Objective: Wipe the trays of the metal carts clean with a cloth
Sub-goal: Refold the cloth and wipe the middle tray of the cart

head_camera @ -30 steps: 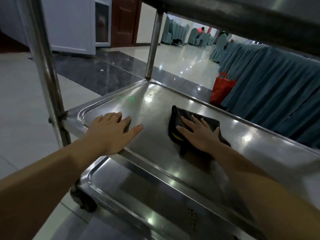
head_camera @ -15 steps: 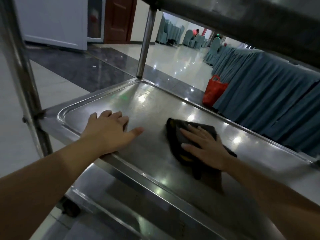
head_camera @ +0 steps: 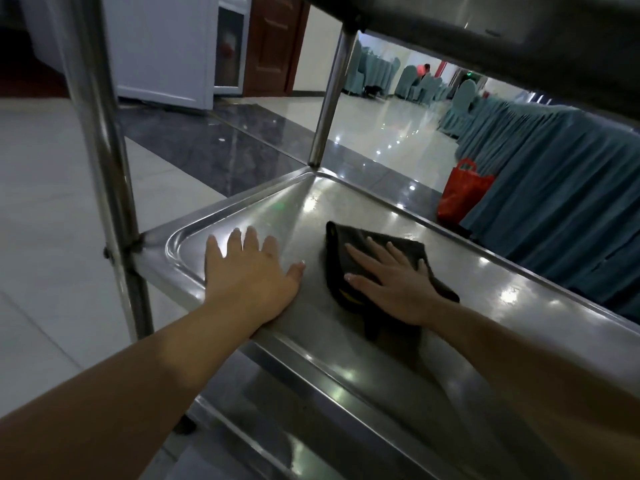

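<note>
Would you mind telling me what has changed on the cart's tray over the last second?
Little has changed. The right hand has slid the dark cloth slightly along the middle tray, wiping with flat fingers; the camera shifted too, so the direction is hard to tell. Nothing was picked up or let go. The left hand stays pressed flat near the tray's left corner, and the red bag remains on the floor.

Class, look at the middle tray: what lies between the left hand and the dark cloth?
Only a bare strip of tray separates left hand from cloth, in the head view.
</note>
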The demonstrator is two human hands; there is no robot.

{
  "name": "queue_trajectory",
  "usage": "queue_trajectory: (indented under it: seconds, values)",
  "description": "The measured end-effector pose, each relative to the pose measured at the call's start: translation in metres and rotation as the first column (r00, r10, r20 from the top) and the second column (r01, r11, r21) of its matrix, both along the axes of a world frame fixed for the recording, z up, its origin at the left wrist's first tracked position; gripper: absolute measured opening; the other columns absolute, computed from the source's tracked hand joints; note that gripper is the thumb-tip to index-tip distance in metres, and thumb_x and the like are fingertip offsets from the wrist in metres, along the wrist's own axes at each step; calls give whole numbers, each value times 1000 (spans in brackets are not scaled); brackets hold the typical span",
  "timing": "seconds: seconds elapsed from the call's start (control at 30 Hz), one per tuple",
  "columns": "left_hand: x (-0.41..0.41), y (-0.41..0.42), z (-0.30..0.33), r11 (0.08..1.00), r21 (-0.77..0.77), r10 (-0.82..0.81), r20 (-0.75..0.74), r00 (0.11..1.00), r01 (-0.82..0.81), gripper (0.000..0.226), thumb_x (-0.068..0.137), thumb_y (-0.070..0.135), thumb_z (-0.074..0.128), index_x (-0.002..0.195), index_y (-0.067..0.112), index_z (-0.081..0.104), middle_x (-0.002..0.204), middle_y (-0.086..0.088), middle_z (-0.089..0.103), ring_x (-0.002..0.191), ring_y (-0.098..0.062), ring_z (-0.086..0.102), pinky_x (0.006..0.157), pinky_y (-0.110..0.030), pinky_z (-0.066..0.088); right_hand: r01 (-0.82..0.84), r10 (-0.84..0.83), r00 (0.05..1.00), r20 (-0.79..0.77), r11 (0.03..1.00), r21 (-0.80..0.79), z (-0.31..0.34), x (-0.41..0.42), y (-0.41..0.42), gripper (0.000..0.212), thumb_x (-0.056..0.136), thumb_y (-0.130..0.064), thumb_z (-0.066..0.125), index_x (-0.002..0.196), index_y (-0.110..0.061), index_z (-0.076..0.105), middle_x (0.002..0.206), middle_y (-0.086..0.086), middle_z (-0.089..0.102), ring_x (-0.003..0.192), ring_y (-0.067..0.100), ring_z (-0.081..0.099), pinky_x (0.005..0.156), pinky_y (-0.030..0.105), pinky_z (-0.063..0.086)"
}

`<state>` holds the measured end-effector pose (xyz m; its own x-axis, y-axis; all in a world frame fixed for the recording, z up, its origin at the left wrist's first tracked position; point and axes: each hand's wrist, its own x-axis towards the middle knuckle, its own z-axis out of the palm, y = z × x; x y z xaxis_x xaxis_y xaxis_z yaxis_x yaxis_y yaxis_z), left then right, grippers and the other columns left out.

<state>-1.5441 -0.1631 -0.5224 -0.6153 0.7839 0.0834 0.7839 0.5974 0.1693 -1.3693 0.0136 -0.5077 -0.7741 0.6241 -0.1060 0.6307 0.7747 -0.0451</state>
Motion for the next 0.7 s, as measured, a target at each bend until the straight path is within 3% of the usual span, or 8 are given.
queue_trajectory:
  seconds: [0.07,0.13,0.33,0.4,0.5,0.57,0.63,0.7]
  values:
    - [2,-3,0,1000,4,2,17,1000,-2,76,90,68,9,152,23,13,161,-9,6,148,-29,2,115,-55,0,-163,163,987,-14,987,9,1,8,-3,58,69,-91,7,124,-79,-10,154,-29,-13,145,7,-13,114,61,-8]
    - [3,-4,0,1000,7,2,26,1000,-2,77,91,67,9,152,21,10,161,-10,3,148,-29,-1,114,-55,-2,-211,211,977,-21,977,-14,8,11,14,59,69,-92,8,124,-79,-9,149,-35,-14,143,2,-14,116,57,-7]
    - [3,-3,0,998,55,9,22,1000,-10,76,92,65,17,152,19,16,161,-11,7,147,-30,1,114,-56,-4,215,-215,976,-31,976,8,7,-61,70,65,85,-79,21,144,-57,7,162,-9,1,148,28,0,110,70,-2]
    - [0,-3,2,997,72,1,32,999,-3,74,92,64,19,151,19,19,160,-11,10,147,-30,3,113,-57,-3,272,-272,962,-34,962,-17,5,-89,60,67,85,-80,19,146,-54,10,162,-6,0,148,32,-1,107,72,-5]
    - [-3,-4,5,994,108,-15,50,999,10,71,93,63,22,150,19,23,160,-11,12,147,-30,4,114,-57,-2,64,-66,997,45,997,33,-1,-103,29,75,72,-85,8,143,-60,10,162,-10,-5,148,28,-6,109,71,-4]
    - [-4,-5,4,993,118,-11,45,999,6,73,93,63,23,150,19,21,160,-12,11,147,-30,4,113,-57,-3,-65,64,998,24,997,36,-5,-92,10,63,67,-86,8,129,-76,-2,161,-16,-7,148,20,-7,110,65,-5]
    - [-3,-5,2,997,83,-9,33,999,6,79,91,67,20,152,17,12,161,-13,5,147,-31,-2,113,-58,-7,-138,138,990,6,990,18,-2,-84,7,52,67,-88,9,115,-83,-13,160,-20,-7,147,13,-7,113,62,-4]
    - [0,-5,0,999,42,-26,26,999,24,83,90,69,16,153,16,5,160,-16,-2,147,-33,-7,112,-59,-11,-153,153,988,29,988,4,4,-87,22,54,69,-87,11,117,-80,-11,160,-19,-6,148,13,-6,114,63,-1]
